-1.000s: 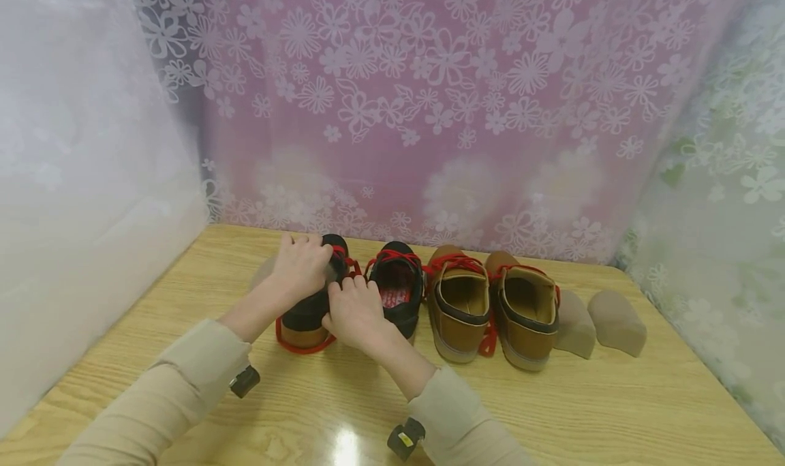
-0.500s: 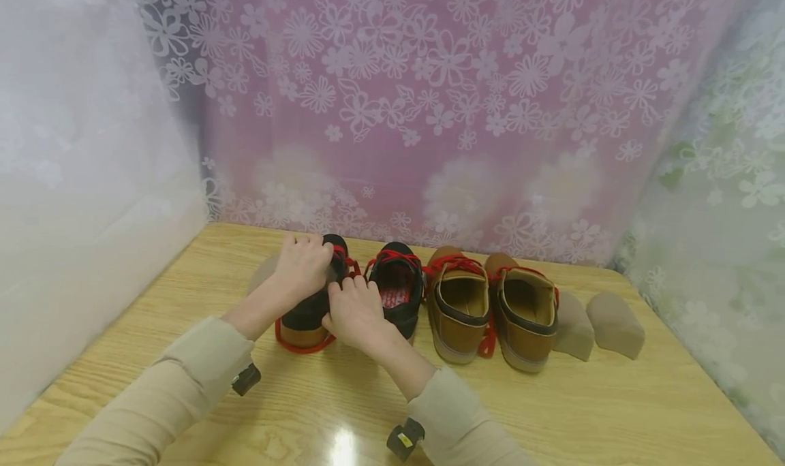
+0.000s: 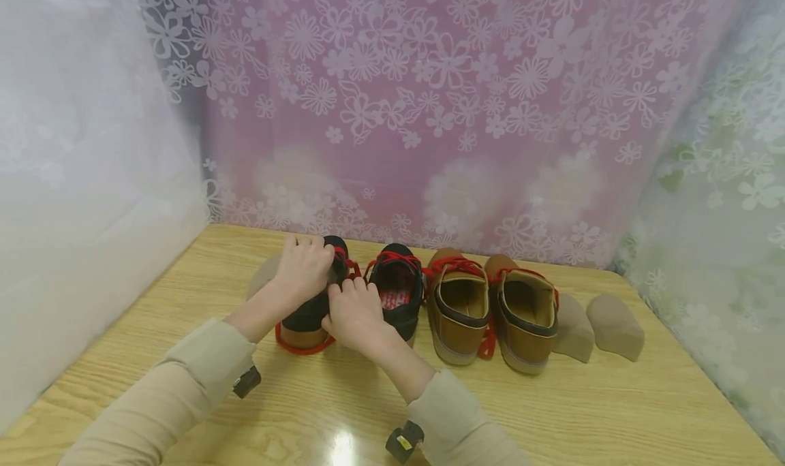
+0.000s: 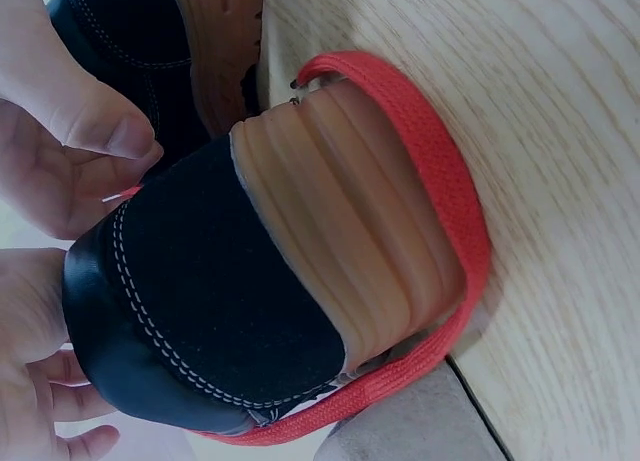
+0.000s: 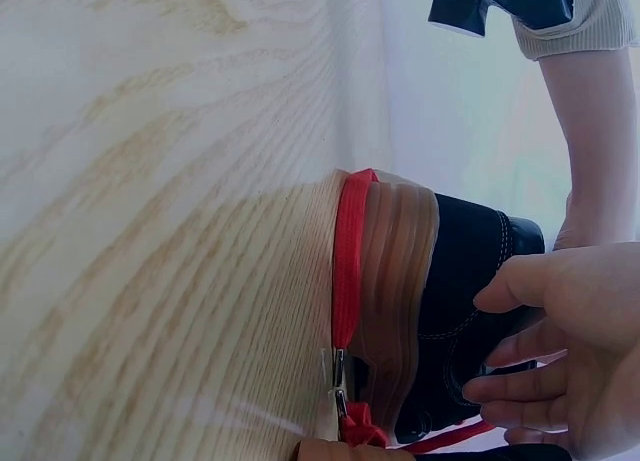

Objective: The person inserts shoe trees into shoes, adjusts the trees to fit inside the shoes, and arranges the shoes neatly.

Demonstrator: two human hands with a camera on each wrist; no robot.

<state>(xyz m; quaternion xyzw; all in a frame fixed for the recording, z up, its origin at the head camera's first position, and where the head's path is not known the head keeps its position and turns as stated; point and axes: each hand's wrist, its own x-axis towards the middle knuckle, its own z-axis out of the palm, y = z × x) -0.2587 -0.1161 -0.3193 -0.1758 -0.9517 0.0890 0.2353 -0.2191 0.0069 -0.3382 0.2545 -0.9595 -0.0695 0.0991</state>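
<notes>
Shoe [image 4: 190,281], leftmost and black, stood on the tabletop [image 3: 582,411] beneath left hand [image 3: 303,268], beside right hand [image 3: 357,314]; fingers' [image 5: 520,386] grip could not be told; judged light, soft-uppered, stiff-soled, best held round heel [image 3: 304,319].

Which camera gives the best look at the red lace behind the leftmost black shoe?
The left wrist view: there the red lace looks largest, curving behind the black shoe. The head view shows it as a small loop low behind the heel; the right wrist view shows a straighter strip beside the sole.
</notes>
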